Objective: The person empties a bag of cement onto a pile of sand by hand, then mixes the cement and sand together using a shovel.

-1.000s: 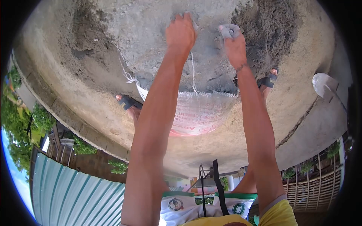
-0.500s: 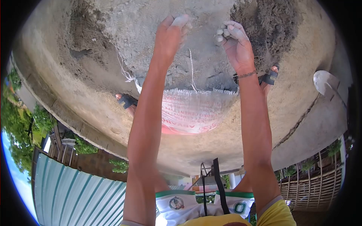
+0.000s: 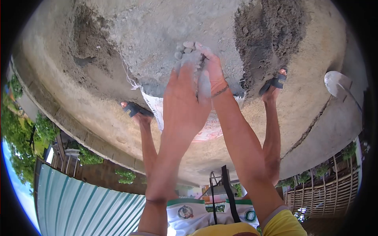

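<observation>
My two hands meet over the grey cement powder (image 3: 157,31). Rounded, dust-coated lumps like pebbles (image 3: 180,51) show at the fingers of my right hand (image 3: 212,70), which curl around them. Seen from its back, my left hand (image 3: 185,84) lies against the right one, its fingers smeared by motion and partly hidden. Pale dust coats the fingers of both hands. Below them, a printed cement bag (image 3: 157,108) lies partly under the powder and is overlapped by my forearms.
Dark damp sand flanks the powder on the left (image 3: 84,43) and the right (image 3: 271,35). My slippered feet (image 3: 136,110) stand apart on the concrete. A shovel (image 3: 336,82) lies far right, beside a crack. Loose white string (image 3: 128,70) trails by the bag.
My hands were apart and have come together; the right moved left and down with the lumps, the left moved down and slightly right. The bag is more covered by my arms.
</observation>
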Motion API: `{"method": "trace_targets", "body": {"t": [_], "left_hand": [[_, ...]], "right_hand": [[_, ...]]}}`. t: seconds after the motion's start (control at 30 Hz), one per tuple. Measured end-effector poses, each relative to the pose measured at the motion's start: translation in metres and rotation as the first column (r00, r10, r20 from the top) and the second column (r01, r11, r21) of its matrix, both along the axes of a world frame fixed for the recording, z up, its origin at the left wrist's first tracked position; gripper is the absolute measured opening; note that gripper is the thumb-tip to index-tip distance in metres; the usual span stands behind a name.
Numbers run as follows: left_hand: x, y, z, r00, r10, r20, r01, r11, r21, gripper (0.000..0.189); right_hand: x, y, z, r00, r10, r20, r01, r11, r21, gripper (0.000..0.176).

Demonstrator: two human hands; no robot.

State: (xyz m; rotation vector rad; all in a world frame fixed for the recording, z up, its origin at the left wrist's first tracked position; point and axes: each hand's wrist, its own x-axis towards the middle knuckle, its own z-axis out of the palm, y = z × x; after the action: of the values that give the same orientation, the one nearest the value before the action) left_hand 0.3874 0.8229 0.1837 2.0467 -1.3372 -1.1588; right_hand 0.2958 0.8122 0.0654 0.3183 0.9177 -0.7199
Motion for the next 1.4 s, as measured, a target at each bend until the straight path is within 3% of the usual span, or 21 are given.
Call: {"method": "trace_targets", "body": {"t": [0.13, 0.2, 0.27, 0.33, 0.47, 0.63, 0.73, 0.77, 0.87, 0.9, 0.97, 1.0, 1.03, 1.13, 1.17, 1.27, 1.37, 1.4], "left_hand": [[0.015, -0.008, -0.034, 0.97, 0.244, -0.009, -0.243, 0.968, 0.057, 0.03], [0.004, -0.014, -0.075, 0.968, 0.25, -0.001, -0.25, 0.968, -0.001, 0.026], [-0.019, -0.028, -0.112, 1.0, -0.001, -0.029, 0.0, 0.999, -0.041, 0.025], [-0.048, -0.037, -0.145, 0.97, -0.227, 0.083, 0.232, 0.972, -0.046, 0.026], [-0.067, -0.054, -0.175, 0.7, -0.655, 0.284, 0.664, 0.744, 0.08, 0.027], [-0.073, -0.049, -0.175, 0.637, -0.707, 0.308, 0.696, 0.699, 0.165, 0.026], [-0.072, -0.048, -0.171, 0.689, -0.653, 0.314, 0.644, 0.751, 0.148, 0.022], [-0.072, -0.047, -0.166, 0.71, -0.629, 0.318, 0.623, 0.771, 0.134, 0.02], [-0.066, -0.047, -0.136, 0.857, -0.443, 0.264, 0.458, 0.889, 0.007, 0.02], [-0.063, -0.046, -0.127, 0.901, -0.374, 0.218, 0.376, 0.926, 0.035, 0.021], [-0.058, -0.042, -0.11, 0.967, -0.223, 0.126, 0.211, 0.972, 0.103, 0.023], [-0.059, -0.04, -0.098, 0.965, -0.228, 0.131, 0.223, 0.974, 0.052, 0.023], [-0.06, -0.036, -0.087, 0.963, -0.23, 0.137, 0.231, 0.973, 0.005, 0.023], [-0.072, -0.027, -0.059, 0.949, -0.293, 0.116, 0.304, 0.948, -0.095, 0.025], [-0.074, -0.028, -0.051, 0.94, -0.323, 0.11, 0.335, 0.934, -0.125, 0.026], [-0.071, -0.033, -0.024, 0.972, -0.175, 0.16, 0.209, 0.949, -0.234, 0.028], [-0.04, -0.022, -0.024, 0.958, -0.02, 0.285, 0.077, 0.979, -0.19, 0.03], [-0.025, -0.013, -0.037, 0.979, 0.018, 0.202, 0.009, 0.991, -0.13, 0.029]], "right_hand": [[-0.014, -0.001, -0.006, 0.983, -0.036, -0.179, 0.05, 0.996, 0.075, 0.026], [-0.036, 0.0, -0.008, 0.972, -0.016, -0.235, 0.018, 1.0, 0.007, 0.025], [-0.062, -0.005, -0.006, 0.969, 0.028, -0.245, -0.041, 0.998, -0.045, 0.024], [-0.093, -0.009, 0.001, 0.971, 0.074, -0.228, -0.094, 0.992, -0.08, 0.025], [-0.134, -0.022, 0.005, 0.893, 0.13, -0.431, -0.155, 0.988, -0.022, 0.03], [-0.143, -0.017, -0.003, 0.898, 0.214, -0.385, -0.224, 0.974, 0.02, 0.03], [-0.135, -0.02, 0.003, 0.899, 0.043, -0.436, -0.056, 0.998, -0.017, 0.029], [-0.133, -0.019, 0.001, 0.889, 0.161, -0.429, -0.186, 0.982, -0.017, 0.027], [-0.127, -0.022, 0.004, 0.877, 0.159, -0.454, -0.222, 0.971, -0.089, 0.025], [-0.13, -0.025, 0.001, 0.855, 0.139, -0.499, -0.206, 0.975, -0.082, 0.024], [-0.128, -0.028, 0.001, 0.787, 0.354, -0.505, -0.42, 0.907, -0.019, 0.023], [-0.124, -0.031, 0.005, 0.734, 0.455, -0.504, -0.519, 0.855, 0.016, 0.023], [-0.117, -0.036, 0.014, 0.768, 0.404, -0.496, -0.438, 0.897, 0.052, 0.023], [-0.109, -0.023, 0.001, 0.961, 0.149, -0.232, -0.131, 0.987, 0.09, 0.024], [-0.108, -0.021, -0.001, 0.978, 0.089, -0.188, -0.075, 0.994, 0.079, 0.025], [-0.105, -0.029, 0.006, 0.99, -0.078, -0.115, 0.083, 0.996, 0.043, 0.026], [-0.119, -0.065, 0.006, 0.966, -0.227, -0.123, 0.222, 0.974, -0.051, 0.026], [-0.134, -0.09, 0.002, 0.957, -0.276, -0.087, 0.268, 0.959, -0.097, 0.026]]}}
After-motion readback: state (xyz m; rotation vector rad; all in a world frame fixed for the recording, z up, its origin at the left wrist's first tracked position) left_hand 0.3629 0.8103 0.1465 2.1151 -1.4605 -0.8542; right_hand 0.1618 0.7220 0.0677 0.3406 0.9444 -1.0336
